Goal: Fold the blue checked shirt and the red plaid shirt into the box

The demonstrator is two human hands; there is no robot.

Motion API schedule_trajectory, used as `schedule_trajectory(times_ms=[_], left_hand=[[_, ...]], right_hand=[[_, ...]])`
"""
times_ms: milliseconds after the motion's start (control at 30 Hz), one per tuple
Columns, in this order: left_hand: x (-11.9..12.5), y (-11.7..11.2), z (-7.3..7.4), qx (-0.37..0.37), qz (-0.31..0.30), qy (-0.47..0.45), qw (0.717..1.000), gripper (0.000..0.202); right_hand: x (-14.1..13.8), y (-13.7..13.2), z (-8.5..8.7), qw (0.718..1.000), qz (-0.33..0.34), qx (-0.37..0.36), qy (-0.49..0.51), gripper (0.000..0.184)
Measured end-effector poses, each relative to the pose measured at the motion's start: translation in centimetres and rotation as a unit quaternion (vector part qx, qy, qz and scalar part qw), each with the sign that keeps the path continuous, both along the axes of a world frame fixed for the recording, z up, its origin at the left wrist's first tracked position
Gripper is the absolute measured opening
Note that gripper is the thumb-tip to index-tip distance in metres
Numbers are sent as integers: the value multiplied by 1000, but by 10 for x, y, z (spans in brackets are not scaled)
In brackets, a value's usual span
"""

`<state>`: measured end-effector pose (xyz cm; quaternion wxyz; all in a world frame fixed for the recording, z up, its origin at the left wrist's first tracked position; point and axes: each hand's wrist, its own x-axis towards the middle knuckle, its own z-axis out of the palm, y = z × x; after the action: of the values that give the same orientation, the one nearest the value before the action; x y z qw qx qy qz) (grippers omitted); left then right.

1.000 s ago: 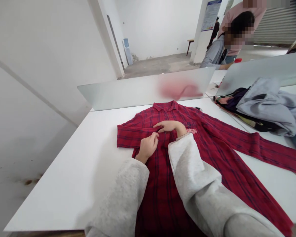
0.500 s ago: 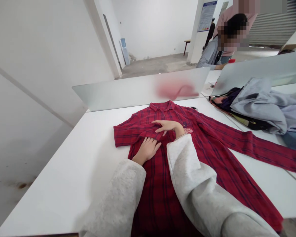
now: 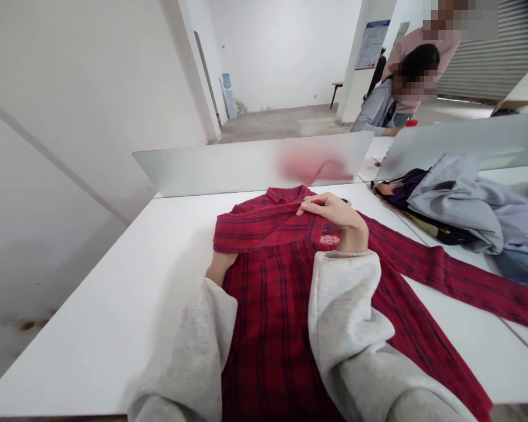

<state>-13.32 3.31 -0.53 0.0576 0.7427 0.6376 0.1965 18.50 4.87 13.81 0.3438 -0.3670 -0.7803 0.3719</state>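
Observation:
A red and navy plaid shirt lies on the white table, collar toward the far side. Its left-hand sleeve is folded across the chest. My right hand pinches the upper edge of this sleeve between thumb and fingers, just above a pale patterned patch on the chest. My left hand reaches under the sleeve's folded end near the shoulder; only the wrist and lower hand show, and its fingers are hidden by the cloth. The other sleeve stretches out to the right.
A frosted divider stands along the table's far edge, with a blurred red shape behind it. A heap of grey and dark clothes lies at the right. Beyond the divider, a person in grey leans over and another in pink stands.
My left hand has gone from on top of the folded sleeve to beneath its outer end. My right hand has moved right and grips the sleeve's edge, which is now straighter.

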Motion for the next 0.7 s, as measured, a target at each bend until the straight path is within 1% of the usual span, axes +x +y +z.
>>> schedule_trajectory(times_ms=[67, 133, 200, 300, 400, 467, 533, 600, 667, 700], left_hand=[[-3, 4, -6, 12, 22, -48, 999, 42], [-3, 7, -10, 26, 39, -87, 995, 42], [-3, 9, -12, 36, 51, -112, 992, 42], [-4, 10, -11, 55, 66, -130, 988, 41], [-5, 10, -6, 76, 70, -134, 986, 38], [-4, 10, -2, 84, 68, -135, 985, 36], [-2, 11, 1, 83, 61, -136, 985, 33], [-1, 11, 2, 75, 51, -135, 987, 32], [-2, 11, 4, 63, 34, -132, 989, 32], [-4, 10, 5, 55, 21, -131, 990, 33]], right_hand=[[6, -3, 3, 993, -48, -3, -107, 32], [7, -6, 8, 969, -72, 1, -235, 25], [2, -13, 15, 943, -76, 27, -323, 26], [-9, -31, 29, 922, -96, 95, -362, 32], [-22, -53, 45, 905, -131, 143, -379, 34], [-31, -63, 56, 891, -137, 169, -398, 33], [-37, -68, 67, 872, -122, 195, -432, 33], [-37, -69, 78, 853, -90, 213, -468, 36], [-29, -67, 88, 844, -50, 223, -486, 36], [-21, -67, 91, 845, -31, 225, -484, 35]])
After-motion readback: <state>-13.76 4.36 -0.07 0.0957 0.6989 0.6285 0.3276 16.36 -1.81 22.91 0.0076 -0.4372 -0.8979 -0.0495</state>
